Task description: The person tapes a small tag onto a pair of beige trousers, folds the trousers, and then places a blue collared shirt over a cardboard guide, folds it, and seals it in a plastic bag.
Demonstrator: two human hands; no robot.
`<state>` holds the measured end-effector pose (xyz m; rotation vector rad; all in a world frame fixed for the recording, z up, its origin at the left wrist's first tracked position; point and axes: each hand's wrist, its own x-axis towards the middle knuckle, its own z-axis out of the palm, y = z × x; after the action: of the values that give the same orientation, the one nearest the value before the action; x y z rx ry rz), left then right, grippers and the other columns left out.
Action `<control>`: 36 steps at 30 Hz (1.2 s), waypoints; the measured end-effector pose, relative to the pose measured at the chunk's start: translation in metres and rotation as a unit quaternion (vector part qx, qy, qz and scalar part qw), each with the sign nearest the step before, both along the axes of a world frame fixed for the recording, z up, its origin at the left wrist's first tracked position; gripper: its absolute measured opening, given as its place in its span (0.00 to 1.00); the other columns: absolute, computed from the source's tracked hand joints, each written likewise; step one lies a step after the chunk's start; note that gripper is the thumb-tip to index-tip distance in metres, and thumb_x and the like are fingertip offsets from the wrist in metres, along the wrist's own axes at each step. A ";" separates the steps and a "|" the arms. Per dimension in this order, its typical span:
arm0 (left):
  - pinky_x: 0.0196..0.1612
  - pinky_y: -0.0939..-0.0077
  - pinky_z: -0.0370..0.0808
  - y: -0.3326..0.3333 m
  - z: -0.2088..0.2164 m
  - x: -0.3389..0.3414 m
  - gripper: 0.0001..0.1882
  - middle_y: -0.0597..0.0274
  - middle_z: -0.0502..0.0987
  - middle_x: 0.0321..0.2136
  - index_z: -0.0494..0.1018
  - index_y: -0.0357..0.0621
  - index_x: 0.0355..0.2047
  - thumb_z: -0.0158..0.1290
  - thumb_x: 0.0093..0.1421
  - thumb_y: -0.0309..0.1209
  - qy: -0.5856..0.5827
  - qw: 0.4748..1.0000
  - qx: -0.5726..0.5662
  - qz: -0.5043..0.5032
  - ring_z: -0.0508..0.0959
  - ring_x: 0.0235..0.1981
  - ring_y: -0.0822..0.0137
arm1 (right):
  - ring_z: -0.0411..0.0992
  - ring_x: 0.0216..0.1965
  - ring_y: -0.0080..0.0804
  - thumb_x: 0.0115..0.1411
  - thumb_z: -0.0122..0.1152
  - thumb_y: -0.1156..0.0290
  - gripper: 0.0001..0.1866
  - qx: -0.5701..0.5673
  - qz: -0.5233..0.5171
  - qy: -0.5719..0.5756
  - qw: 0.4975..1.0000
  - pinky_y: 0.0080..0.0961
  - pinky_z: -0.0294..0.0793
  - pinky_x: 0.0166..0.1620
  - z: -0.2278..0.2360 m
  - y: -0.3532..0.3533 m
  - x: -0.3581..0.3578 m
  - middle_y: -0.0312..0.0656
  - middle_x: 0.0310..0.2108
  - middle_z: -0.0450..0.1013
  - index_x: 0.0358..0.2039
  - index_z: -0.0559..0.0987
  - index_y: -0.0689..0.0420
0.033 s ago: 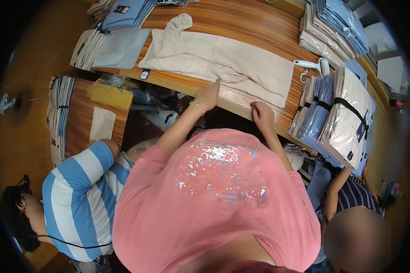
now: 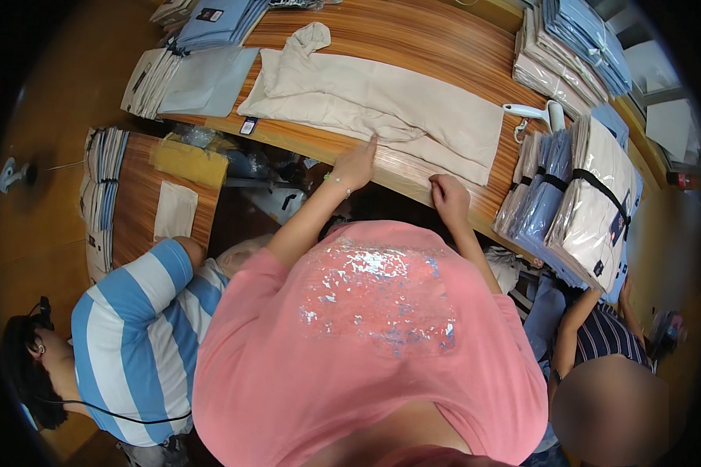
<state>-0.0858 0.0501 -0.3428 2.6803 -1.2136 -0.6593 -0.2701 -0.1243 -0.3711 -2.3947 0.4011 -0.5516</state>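
A long beige garment [image 2: 436,109] lies folded lengthwise across the wooden table in front of me, its kind not fully plain. One part is bunched up at its far left end, and creases run along its near side. A dark tag [image 2: 248,125] shows by its left end. My left hand [image 2: 354,166] has its index finger stretched onto the garment's near edge; the other fingers look curled. At the table's front edge, right of it, my right hand [image 2: 450,201] rests with fingers curled in, below the garment, nothing visible in them.
To the right stand banded, bagged beige and blue clothes [image 2: 592,202]. A white lint roller [image 2: 551,114] lies beside the garment. Folded clothes [image 2: 210,82] fill the left back. A person in a striped shirt [image 2: 140,319] sits at left by a lower table; another person [image 2: 600,335] is at right.
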 end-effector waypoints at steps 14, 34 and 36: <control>0.53 0.51 0.63 0.005 0.004 0.005 0.25 0.55 0.66 0.53 0.64 0.53 0.55 0.43 0.55 0.28 -0.145 0.964 -0.225 0.007 0.64 0.55 0.59 | 0.55 0.61 0.34 0.59 0.51 0.62 0.19 -0.191 0.109 0.022 0.975 0.53 0.53 0.56 0.011 0.023 0.091 0.35 0.57 0.63 0.51 0.71 0.52; 0.53 0.60 0.54 0.025 -0.033 0.042 0.22 0.68 0.67 0.53 0.70 0.52 0.48 0.47 0.51 0.28 -0.190 0.954 -0.222 -0.067 0.66 0.49 0.66 | 0.57 0.60 0.35 0.56 0.53 0.64 0.13 -0.169 0.066 0.083 0.980 0.54 0.53 0.56 -0.003 0.015 0.095 0.34 0.56 0.64 0.40 0.73 0.53; 0.48 0.63 0.57 0.015 -0.027 0.056 0.14 0.66 0.73 0.41 0.73 0.49 0.39 0.47 0.50 0.27 -0.149 0.951 -0.262 -0.060 0.69 0.42 0.64 | 0.57 0.59 0.35 0.56 0.53 0.65 0.12 -0.171 0.072 0.073 0.980 0.54 0.54 0.55 -0.001 0.012 0.095 0.33 0.55 0.65 0.40 0.73 0.54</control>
<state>-0.0302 0.0653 -0.3694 2.3121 -1.3898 0.0731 -0.1752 -0.1119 -0.3717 -2.7789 0.2033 -0.4050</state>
